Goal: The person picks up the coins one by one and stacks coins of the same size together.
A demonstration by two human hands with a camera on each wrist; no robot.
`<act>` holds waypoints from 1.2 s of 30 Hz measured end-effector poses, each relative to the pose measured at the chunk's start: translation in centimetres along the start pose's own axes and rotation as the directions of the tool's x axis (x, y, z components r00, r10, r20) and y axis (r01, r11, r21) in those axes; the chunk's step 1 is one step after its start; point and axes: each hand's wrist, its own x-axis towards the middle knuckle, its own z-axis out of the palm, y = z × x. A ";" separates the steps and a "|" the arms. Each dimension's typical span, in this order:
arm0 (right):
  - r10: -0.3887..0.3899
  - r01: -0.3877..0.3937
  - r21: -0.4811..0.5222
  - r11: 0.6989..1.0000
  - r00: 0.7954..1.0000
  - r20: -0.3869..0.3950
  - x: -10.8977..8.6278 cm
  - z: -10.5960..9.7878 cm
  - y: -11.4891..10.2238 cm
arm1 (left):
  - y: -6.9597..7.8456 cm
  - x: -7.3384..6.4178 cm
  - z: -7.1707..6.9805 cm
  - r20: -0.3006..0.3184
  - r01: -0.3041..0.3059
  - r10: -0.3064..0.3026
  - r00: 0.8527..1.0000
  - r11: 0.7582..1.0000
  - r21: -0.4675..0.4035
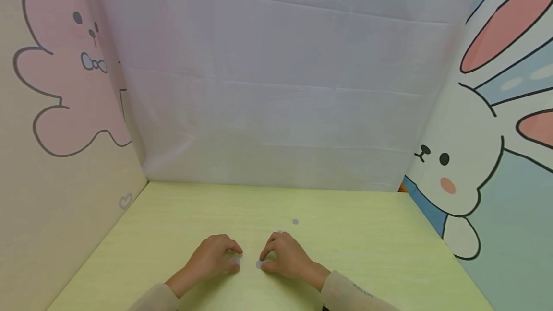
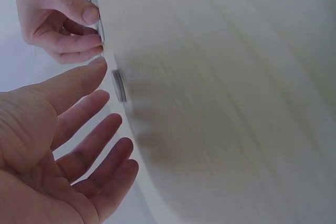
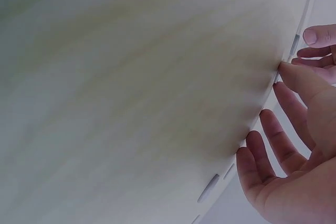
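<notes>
My left hand [image 1: 211, 256] is over the table with its fingers spread and loosely bent, holding nothing. A small grey disc [image 2: 119, 85] lies flat by its thumb and fingertips, a little apart from them in the left wrist view. My right hand [image 1: 288, 257] faces it, fingertips down on the table. Its thumb and index finger pinch the edges of a second grey disc [image 1: 259, 264], which also lies flat; this disc [image 3: 277, 76] shows between those fingertips in the right wrist view. Both hands are close together, with a small gap between.
Another grey disc [image 1: 295, 221] lies farther back on the pale yellow table [image 1: 367, 239]. One more disc [image 1: 280, 232] is partly hidden behind my right hand. A white sheet [image 1: 276, 109] hangs at the back, and panels with cartoon animals stand at both sides.
</notes>
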 end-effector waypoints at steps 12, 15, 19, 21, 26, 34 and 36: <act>0.025 -0.025 0.006 1.000 1.000 -0.005 -0.1 -0.1 -0.1 | 1.4 0.7 1.4 -0.016 -0.055 0.055 0.998 0.998 0.006; 0.029 -0.029 -0.003 1.000 1.000 -0.008 -0.1 0.0 -0.1 | 1.8 0.7 1.6 -0.019 -0.068 0.068 0.998 0.998 -0.001; 0.030 -0.030 -0.006 1.000 0.999 -0.013 -0.1 0.0 0.0 | 2.2 0.9 1.8 -0.026 -0.086 0.086 0.996 0.996 -0.008; 0.027 -0.028 -0.011 1.000 0.999 -0.018 -0.1 0.0 0.0 | 2.3 1.1 1.9 -0.027 -0.095 0.095 0.995 0.995 -0.004; 0.027 -0.028 -0.021 0.999 0.999 -0.023 0.0 0.1 0.1 | 2.5 1.3 2.1 -0.024 -0.108 0.108 0.994 0.994 0.003; 0.023 -0.023 -0.013 1.000 0.999 -0.027 0.0 0.1 0.1 | 2.8 1.5 2.3 -0.018 -0.085 0.085 0.996 0.996 -0.002; 0.023 -0.023 -0.008 1.000 0.999 -0.026 0.0 0.1 0.1 | 2.8 1.6 2.3 -0.014 -0.081 0.081 0.997 0.997 0.000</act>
